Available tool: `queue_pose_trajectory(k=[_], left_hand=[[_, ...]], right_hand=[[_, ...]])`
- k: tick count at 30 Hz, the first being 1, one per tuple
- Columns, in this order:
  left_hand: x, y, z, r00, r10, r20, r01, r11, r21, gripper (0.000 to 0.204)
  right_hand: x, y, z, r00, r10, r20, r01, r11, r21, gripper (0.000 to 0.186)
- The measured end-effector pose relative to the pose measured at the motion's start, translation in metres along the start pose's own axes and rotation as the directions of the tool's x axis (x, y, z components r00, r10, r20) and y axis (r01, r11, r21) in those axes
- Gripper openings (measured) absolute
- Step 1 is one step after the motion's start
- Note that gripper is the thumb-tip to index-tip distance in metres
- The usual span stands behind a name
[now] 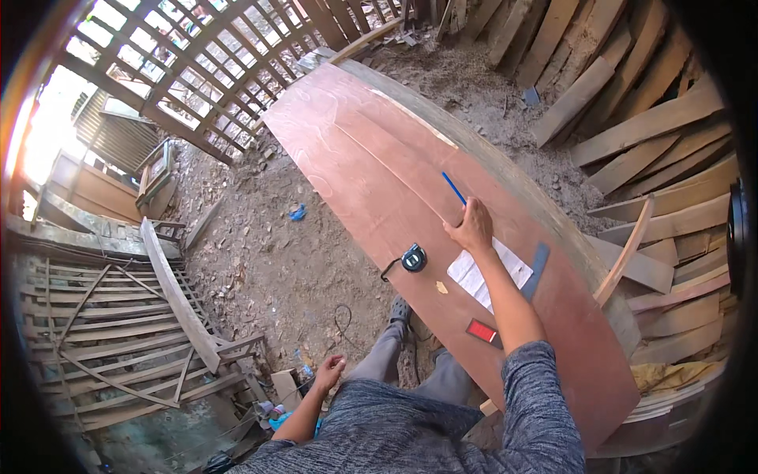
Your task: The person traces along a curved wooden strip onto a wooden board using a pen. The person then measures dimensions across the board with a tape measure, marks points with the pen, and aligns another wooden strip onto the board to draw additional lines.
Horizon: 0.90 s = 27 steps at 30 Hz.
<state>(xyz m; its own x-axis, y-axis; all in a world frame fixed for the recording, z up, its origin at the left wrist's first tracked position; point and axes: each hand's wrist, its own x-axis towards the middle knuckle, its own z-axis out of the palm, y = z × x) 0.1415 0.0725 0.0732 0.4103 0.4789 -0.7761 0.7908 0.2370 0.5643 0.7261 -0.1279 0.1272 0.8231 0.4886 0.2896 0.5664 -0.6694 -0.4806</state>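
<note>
A long reddish plywood sheet (371, 205) lies diagonally before me on a weathered board (624, 332). My right hand (470, 227) grips a blue pencil (452, 185) over the sheet, near a long faint line. Beneath that forearm lie a white paper (471, 278) and a grey-blue flat strip (534, 276). A black tape measure (413, 257), a small pale scrap (441, 288) and a red, dark-edged rectangle (482, 332) rest nearby on the plywood. Low at my left side, away from the sheet, my left hand (331, 368) has curled fingers; what they hold, if anything, is unclear.
Many planks (600, 79) lean along the right. A wooden lattice fence (181, 63) stands at the back; slatted frames (118, 332) and a curved beam (179, 292) are at the left. The dirt floor (260, 237) has chips, a cable (341, 324) and blue plastic (297, 212).
</note>
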Motion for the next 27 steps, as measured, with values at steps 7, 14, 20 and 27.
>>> queue_pose_trajectory(k=[7,14,20,27], left_hand=[[0.014,0.164,0.087,0.893,0.332,0.303,-0.331,0.942,-0.058,0.053],[-0.120,0.351,0.187,0.430,0.469,0.772,0.437,0.640,-0.632,0.079],[-0.177,0.420,0.168,0.306,0.514,0.802,0.579,0.568,-0.585,0.072],[-0.151,0.450,0.131,0.466,0.633,0.618,0.437,0.443,-0.783,0.071]], right_hand=[[-0.111,-0.075,-0.159,0.966,0.238,-0.101,-0.226,0.968,0.111,0.072],[-0.174,-0.227,-0.287,0.979,0.036,-0.202,-0.034,0.999,0.012,0.084],[-0.147,-0.299,-0.297,0.973,0.147,-0.176,-0.052,0.890,0.454,0.077],[-0.102,-0.314,-0.251,0.924,0.147,-0.352,0.094,0.806,0.585,0.042]])
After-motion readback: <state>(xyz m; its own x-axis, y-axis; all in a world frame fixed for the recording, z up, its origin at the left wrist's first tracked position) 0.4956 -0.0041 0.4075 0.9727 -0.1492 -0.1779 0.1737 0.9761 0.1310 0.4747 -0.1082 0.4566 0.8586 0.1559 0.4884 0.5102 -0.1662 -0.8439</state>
